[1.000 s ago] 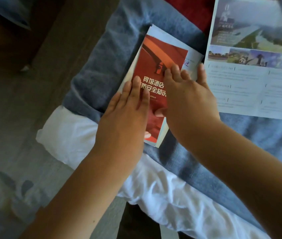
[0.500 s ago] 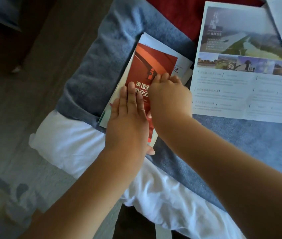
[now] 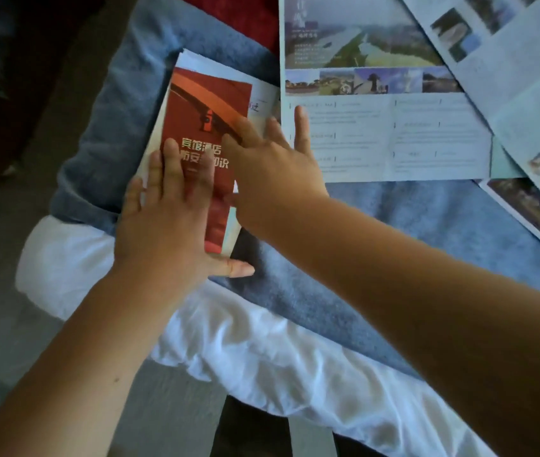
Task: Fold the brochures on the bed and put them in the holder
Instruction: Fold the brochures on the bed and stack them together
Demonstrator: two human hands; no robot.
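A folded red brochure (image 3: 207,107) with gold lettering lies on the blue blanket (image 3: 410,225) at the bed's corner. My left hand (image 3: 166,222) presses flat on its lower left part, fingers straight, thumb stretched out below the brochure's bottom edge. My right hand (image 3: 271,169) lies flat across its right edge, fingers spread and reaching onto the neighbouring sheet. An unfolded brochure (image 3: 377,94) with landscape photos lies flat to the right. The holder is not in view.
More unfolded brochures (image 3: 525,94) overlap at the far right. A white sheet (image 3: 262,351) hangs below the blanket at the bed's edge. A red cover (image 3: 245,14) shows at the top. Grey floor (image 3: 4,324) lies to the left.
My right hand has opened its fingers and slid right, off the red cover's middle onto its right edge. My left hand stays pressed on the brochure, its thumb now spread out.
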